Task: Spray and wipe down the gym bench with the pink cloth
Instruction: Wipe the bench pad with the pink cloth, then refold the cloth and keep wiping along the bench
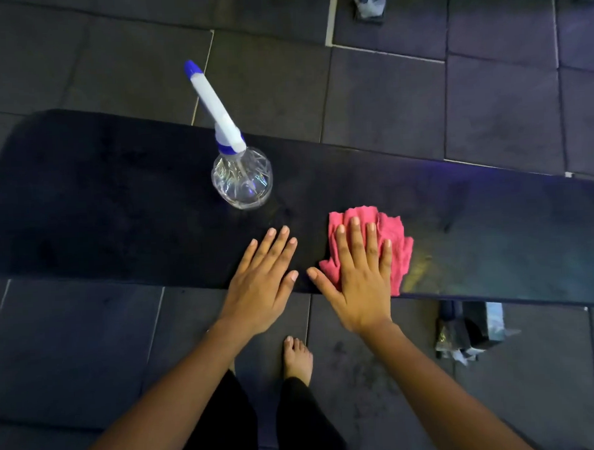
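Dark rubber floor tiles (385,102) surrounded the black gym bench (117,198), with the spray bottle (242,179) upright on its pad. Right of the bottle, toward the person, the right hand (362,279) pressed the pink cloth (396,241) flat, fingers straight. The left hand (261,287) lay flat just short of the bottle, holding nothing. A leftward wipe could topple that bottle (tall nozzle, likely tippy). It blocked the path. A bare foot (297,359) stood nearer still.

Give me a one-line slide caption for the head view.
Right hand presses the pink cloth flat on the black bench; left hand lies flat beside it, spray bottle standing behind.
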`<state>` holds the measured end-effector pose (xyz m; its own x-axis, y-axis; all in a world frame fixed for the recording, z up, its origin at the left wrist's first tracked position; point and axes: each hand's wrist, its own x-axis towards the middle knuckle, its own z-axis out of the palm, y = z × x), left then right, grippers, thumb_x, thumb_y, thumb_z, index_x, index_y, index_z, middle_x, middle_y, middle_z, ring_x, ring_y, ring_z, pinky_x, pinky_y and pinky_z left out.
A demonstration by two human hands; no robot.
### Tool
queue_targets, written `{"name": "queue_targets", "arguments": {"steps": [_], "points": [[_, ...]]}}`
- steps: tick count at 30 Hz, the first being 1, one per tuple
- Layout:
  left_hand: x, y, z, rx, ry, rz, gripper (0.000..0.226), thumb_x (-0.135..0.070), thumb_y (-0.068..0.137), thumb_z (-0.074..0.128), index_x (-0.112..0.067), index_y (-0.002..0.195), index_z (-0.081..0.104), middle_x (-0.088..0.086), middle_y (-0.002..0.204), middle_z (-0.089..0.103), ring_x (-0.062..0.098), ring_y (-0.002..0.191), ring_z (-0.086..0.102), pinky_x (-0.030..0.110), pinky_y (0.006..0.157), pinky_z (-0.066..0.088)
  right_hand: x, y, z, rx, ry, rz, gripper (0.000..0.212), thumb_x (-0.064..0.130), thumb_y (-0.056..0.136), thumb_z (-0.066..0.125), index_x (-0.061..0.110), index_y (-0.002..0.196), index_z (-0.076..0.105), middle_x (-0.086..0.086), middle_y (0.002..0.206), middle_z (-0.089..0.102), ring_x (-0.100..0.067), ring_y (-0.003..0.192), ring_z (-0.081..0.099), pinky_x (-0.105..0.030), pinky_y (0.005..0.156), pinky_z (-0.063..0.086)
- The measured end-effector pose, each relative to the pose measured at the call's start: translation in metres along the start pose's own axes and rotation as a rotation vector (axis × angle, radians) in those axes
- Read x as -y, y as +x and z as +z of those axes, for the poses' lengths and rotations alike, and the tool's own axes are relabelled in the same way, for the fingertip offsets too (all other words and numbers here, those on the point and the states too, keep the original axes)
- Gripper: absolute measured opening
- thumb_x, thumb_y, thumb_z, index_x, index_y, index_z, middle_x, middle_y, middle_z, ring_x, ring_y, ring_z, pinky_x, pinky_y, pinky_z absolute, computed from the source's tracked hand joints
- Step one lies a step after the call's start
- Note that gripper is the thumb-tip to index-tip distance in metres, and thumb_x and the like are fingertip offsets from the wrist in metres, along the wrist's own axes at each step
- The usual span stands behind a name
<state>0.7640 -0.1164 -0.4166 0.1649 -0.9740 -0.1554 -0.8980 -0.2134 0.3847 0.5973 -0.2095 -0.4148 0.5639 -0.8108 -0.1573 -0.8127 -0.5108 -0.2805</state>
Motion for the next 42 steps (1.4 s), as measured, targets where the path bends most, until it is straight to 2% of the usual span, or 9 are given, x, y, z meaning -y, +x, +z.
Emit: {"name": "queue_targets", "arguments": {"steps": [3,7,13,18,22,27,31,36,42], "points": [[0.003,0.0,-0.005,-0.018,-0.033,0.013,0.054,-0.039,0.099,0.025,-0.016,0.148,0.031,0.0,0.158,0.021,0.015,0.147,0.011,0.038,0.121,0.011,0.009,0.003,-0.013,0.007,0.157,0.073,0.078,0.066,0.092,0.014,0.019,0.153,0.022,-0.001,0.163,0.007,-0.02,0.151,-0.007,-0.049,0.12,-0.01],[0.012,-0.002,-0.016,-0.149,-0.119,0.026,0.045,-0.031,0.098,0.035,-0.011,0.132,0.055,0.004,0.143,0.049,0.018,0.138,0.038,0.046,0.114,0.029,0.034,0.027,-0.038,-0.142,0.446,0.108,0.05,0.031,0.096,0.053,0.008,0.141,0.048,-0.011,0.157,0.031,-0.024,0.149,0.018,-0.048,0.122,0.006],[0.058,-0.007,-0.034,-0.372,-0.181,-0.046,0.033,-0.022,0.094,0.045,-0.007,0.111,0.069,0.009,0.123,0.066,0.024,0.12,0.058,0.047,0.106,0.04,0.093,0.096,-0.058,0.004,0.765,-0.094,0.095,0.028,0.076,0.081,0.013,0.151,0.026,-0.002,0.16,0.024,-0.017,0.151,0.006,-0.045,0.121,0.022],[0.094,-0.006,-0.047,-0.247,-0.14,-0.063,0.036,-0.02,0.09,0.055,-0.006,0.123,0.062,0.011,0.138,0.054,0.027,0.132,0.046,0.047,0.109,0.038,0.131,0.144,-0.062,-0.096,0.773,-0.179,0.084,0.033,0.069,0.079,0.03,0.141,0.035,0.006,0.124,0.059,-0.024,0.112,0.058,-0.052,0.089,0.053],[0.115,-0.005,-0.053,-0.117,-0.091,-0.024,0.044,-0.027,0.095,0.047,-0.012,0.136,0.051,0.006,0.151,0.038,0.023,0.143,0.028,0.047,0.117,0.022,0.144,0.156,-0.058,-0.184,0.658,-0.156,0.064,0.042,0.067,0.071,0.031,0.124,0.042,0.01,0.092,0.058,-0.018,0.079,0.062,-0.044,0.067,0.058],[0.133,0.0,-0.059,-0.035,-0.096,0.012,0.047,-0.029,0.098,0.042,-0.015,0.142,0.042,0.002,0.156,0.028,0.019,0.147,0.016,0.043,0.12,0.012,0.16,0.147,-0.048,-0.336,0.946,-0.065,0.084,0.002,0.069,0.07,0.019,0.142,0.032,-0.006,0.12,0.054,-0.041,0.098,0.061,-0.049,0.081,0.056],[0.144,0.002,-0.063,-0.009,-0.079,0.073,0.045,-0.03,0.099,0.041,-0.015,0.142,0.043,0.001,0.156,0.029,0.018,0.147,0.017,0.045,0.12,0.015,0.168,0.135,-0.048,-0.355,0.903,0.186,0.057,0.011,0.067,0.069,0.0,0.12,0.05,-0.029,0.105,0.059,-0.043,0.09,0.062,-0.051,0.076,0.054],[0.154,0.007,-0.068,0.022,-0.077,0.05,0.048,-0.033,0.099,0.037,-0.016,0.144,0.038,0.002,0.158,0.022,0.018,0.148,0.011,0.045,0.12,0.014,0.156,0.107,-0.067,-0.342,0.965,0.305,0.033,0.011,0.071,0.071,0.017,0.103,0.063,0.005,0.089,0.068,-0.007,0.072,0.064,-0.026,0.064,0.055],[0.143,0.02,-0.064,0.115,0.033,0.197,0.054,-0.04,0.099,0.027,-0.021,0.149,0.026,0.002,0.161,0.008,0.019,0.149,0.0,0.052,0.119,0.008,0.13,0.08,-0.046,0.073,0.841,0.912,0.033,0.015,0.05,0.067,0.002,0.08,0.062,-0.015,0.064,0.058,-0.03,0.059,0.059,-0.062,0.062,0.054]]}}
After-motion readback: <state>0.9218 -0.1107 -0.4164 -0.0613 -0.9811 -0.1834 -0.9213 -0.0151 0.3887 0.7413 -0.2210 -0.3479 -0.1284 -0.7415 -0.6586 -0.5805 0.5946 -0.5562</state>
